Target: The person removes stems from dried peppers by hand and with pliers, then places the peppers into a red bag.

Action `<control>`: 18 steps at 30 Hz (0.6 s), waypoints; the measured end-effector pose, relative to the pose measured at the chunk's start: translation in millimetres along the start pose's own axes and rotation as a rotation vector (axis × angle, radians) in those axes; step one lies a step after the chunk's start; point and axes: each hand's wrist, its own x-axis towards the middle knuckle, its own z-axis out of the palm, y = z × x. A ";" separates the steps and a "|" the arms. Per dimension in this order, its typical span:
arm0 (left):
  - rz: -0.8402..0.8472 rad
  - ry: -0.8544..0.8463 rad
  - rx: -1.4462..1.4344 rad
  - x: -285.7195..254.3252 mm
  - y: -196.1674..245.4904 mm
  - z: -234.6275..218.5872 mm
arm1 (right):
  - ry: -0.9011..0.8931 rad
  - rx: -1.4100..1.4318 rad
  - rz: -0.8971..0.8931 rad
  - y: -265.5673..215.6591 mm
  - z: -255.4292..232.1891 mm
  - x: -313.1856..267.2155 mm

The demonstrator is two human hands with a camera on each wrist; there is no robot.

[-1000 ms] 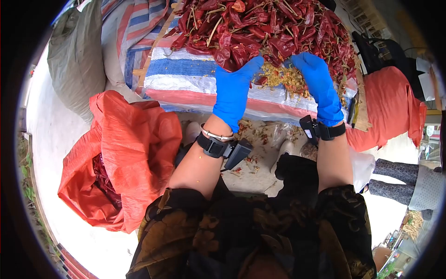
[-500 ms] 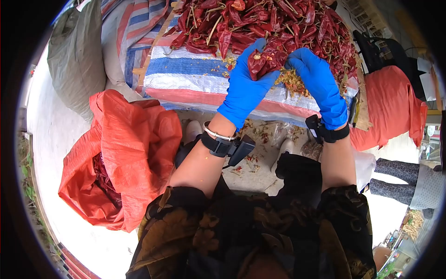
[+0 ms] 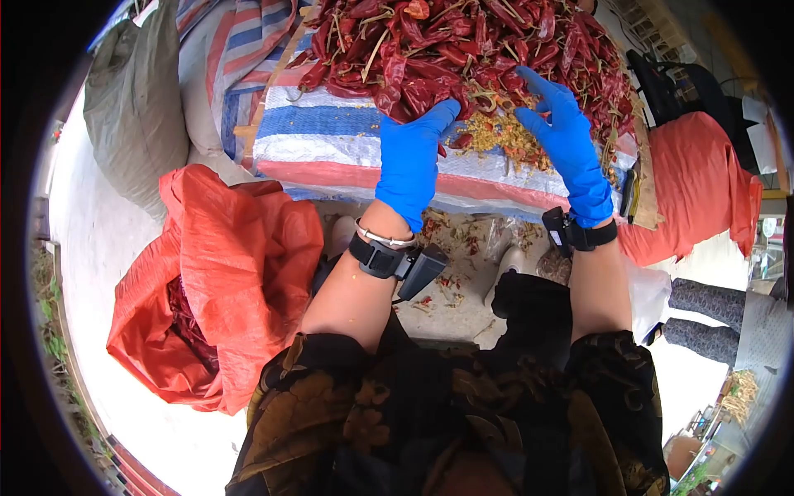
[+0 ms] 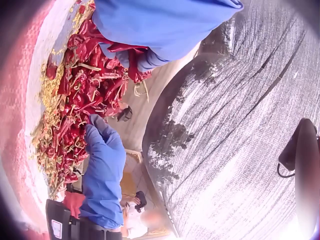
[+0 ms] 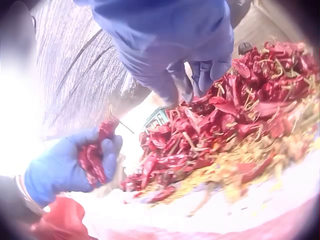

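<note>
Dried red peppers (image 3: 496, 41) lie in a big heap on a striped woven sheet (image 3: 322, 120). The blue-gloved left hand (image 3: 409, 161) holds red peppers at the heap's near edge. In the right wrist view, that left hand (image 5: 70, 165) has its fingers curled round dark red peppers (image 5: 92, 160), a thin stem sticking out. The blue-gloved right hand (image 3: 566, 149) is beside the heap with thumb and forefinger apart, over yellow seeds and bits (image 3: 496, 136). In the left wrist view, the right hand (image 4: 105, 170) is at the heap's edge. No pepper shows between its fingers.
An open red sack (image 3: 231, 264) with peppers inside stands at the left, below a grey-green sack (image 3: 136, 116). Another red bag (image 3: 695, 190) is right of the work surface. Scraps lie on the floor (image 3: 455, 306) below.
Since half a second ago, the left hand has moved left and turned, still holding peppers. The right hand has drawn away from it, and its fingers have spread.
</note>
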 end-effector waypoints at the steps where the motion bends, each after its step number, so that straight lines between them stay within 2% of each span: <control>1: -0.099 -0.026 -0.008 -0.5 -0.7 -0.3 | 0.000 0.000 0.004 -10.9 0.0 -2.3; 3: -0.062 -0.092 -0.070 -5.9 1.0 5.0 | -0.111 0.220 -0.027 -25.2 2.1 -5.3; 4: -0.019 -0.157 -0.133 -8.4 1.1 8.0 | -0.109 0.218 -0.025 -25.5 6.7 -5.5; 6: -0.027 -0.210 -0.129 -11.3 -0.8 10.5 | -0.097 0.391 -0.131 -21.3 19.7 -7.8; 7: -0.033 -0.259 -0.125 -12.6 -0.6 11.4 | -0.012 0.493 -0.097 -19.8 25.4 -9.8; 8: -0.033 -0.257 -0.125 -13.4 -0.1 11.9 | -0.014 0.494 -0.097 -17.9 26.9 -10.5; 10: 0.014 -0.246 0.117 -14.2 1.6 12.8 | 0.046 0.528 -0.032 -14.7 27.7 -10.4; 11: 0.013 -0.245 0.118 -14.8 -0.4 15.1 | 0.045 0.529 -0.032 -13.7 26.9 -11.0; 13: 0.321 -0.347 0.081 -15.7 -6.2 21.2 | 0.065 0.470 0.041 -12.5 24.3 -13.1; 17: 0.267 -0.400 0.141 -15.2 -4.4 19.3 | 0.055 0.491 0.098 -19.6 14.8 -15.8; 18: 0.220 -0.419 0.147 -15.9 -1.8 17.7 | 0.010 0.609 0.259 -22.6 11.9 -17.0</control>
